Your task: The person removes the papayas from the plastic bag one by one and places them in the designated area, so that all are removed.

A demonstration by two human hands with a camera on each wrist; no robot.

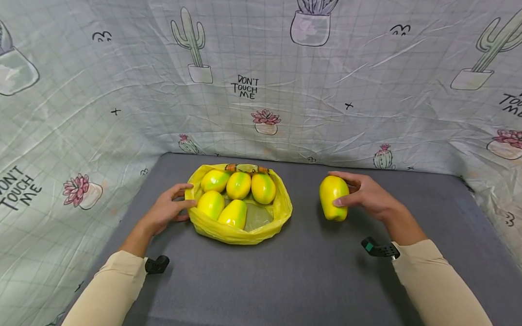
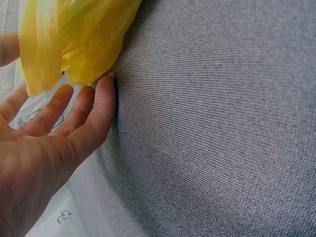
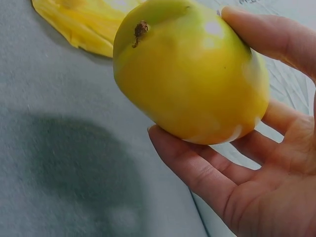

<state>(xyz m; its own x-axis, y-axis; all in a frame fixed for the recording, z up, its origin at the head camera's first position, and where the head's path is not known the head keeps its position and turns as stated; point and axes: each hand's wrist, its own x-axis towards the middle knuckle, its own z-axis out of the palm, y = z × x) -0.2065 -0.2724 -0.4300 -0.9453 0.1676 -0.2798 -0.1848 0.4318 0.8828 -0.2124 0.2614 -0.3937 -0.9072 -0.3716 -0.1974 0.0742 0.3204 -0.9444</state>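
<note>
A yellow plastic bag lies open on the grey surface, its rim spread wide with several yellow-green mangoes inside. At the bag's left side my left hand holds the rim, thumb and forefinger over its edge. In the left wrist view the other fingers curve low against the outside of the bag. To the right of the bag, my right hand grips another mango between thumb and fingers, above its shadow. A brown stem mark shows on this mango in the right wrist view.
The grey fabric-covered surface extends around the bag and toward me. A pale sheet printed with cacti hangs behind and at both sides. Each wrist wears a black strap mount.
</note>
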